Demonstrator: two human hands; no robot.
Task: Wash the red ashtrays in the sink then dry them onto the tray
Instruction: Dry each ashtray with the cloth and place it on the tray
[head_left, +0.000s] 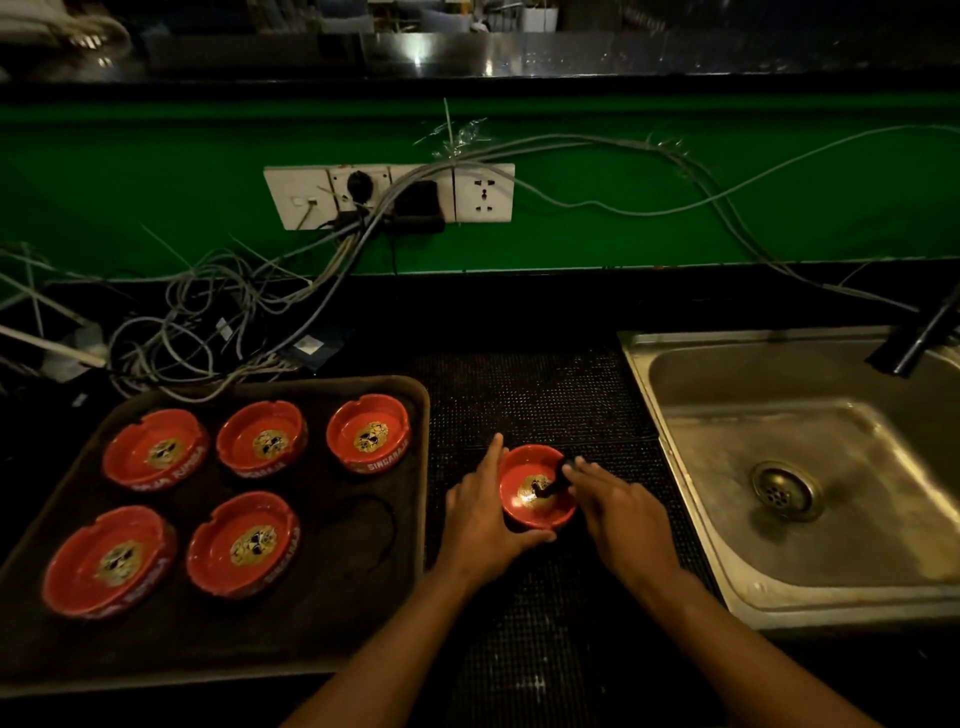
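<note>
Item: red ashtray (536, 493) on mat surface between tray (291, 644) and sink (779, 582), left hand (480, 525) grip cupping its rim, right hand (621, 512) pinching a dark object (identity unclear) inside; risk, probably: wet ashtray slides, tips.

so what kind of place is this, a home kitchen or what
Probably a bar or café back counter, not a home: matching branded red ashtrays on a serving tray, a perforated black bar mat, and a steel sink.
</note>
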